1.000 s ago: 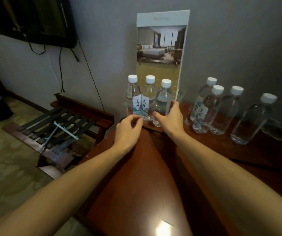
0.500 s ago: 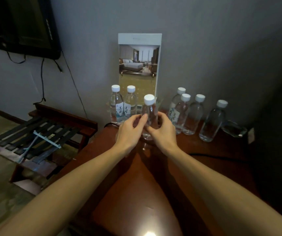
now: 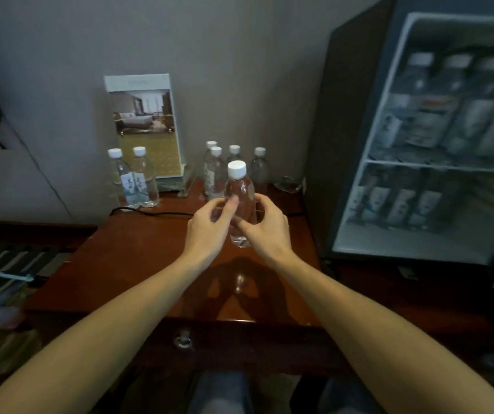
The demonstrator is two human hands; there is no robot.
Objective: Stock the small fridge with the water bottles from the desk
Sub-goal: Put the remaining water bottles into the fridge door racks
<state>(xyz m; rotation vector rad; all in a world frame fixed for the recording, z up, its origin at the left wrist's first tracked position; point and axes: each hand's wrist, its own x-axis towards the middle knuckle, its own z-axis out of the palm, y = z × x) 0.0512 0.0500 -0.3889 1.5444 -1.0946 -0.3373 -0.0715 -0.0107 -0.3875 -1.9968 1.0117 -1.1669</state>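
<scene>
On the left of the glossy reddish-brown wooden tabletop, two clear plastic water bottles with white caps and pale labels stand touching each other, just in front of an upright printed card showing a hotel bedroom. Right of the card a cluster of four more capped clear bottles waits against the wall. My left hand curls around the near side of the single clear white-capped bottle I am lifting, thumb pressed on its front; my right hand wraps the other side, so both hands hold it upright, clear of the tabletop. To the far right the small black fridge with its door open already seems to hold rows of bottles on two shelves, though that part is blurred. I should let one hand take the weight around the waist, keep the bottle vertical, and swing it right toward a free spot.
</scene>
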